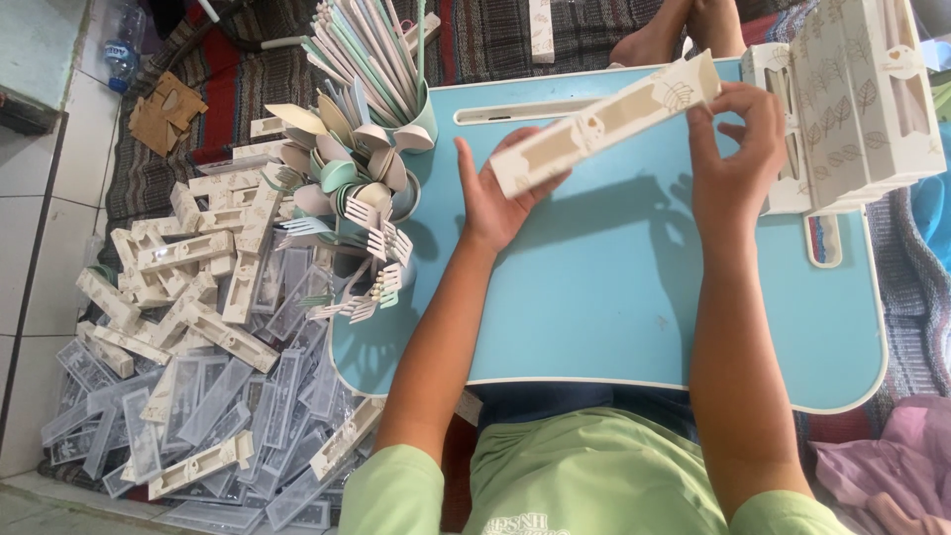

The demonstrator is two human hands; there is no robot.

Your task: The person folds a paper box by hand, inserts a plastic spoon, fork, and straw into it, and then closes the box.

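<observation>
Your left hand cupped under the near end of the long cream box, your right hand pinching its far end, box held slantwise above the blue lap table, stacked boxes just right

Floor: we see pale tiles at the left edge.
Rug: we sit on a striped mat (dark, red-banded).
Furniture: our low blue table, daylit.
</observation>
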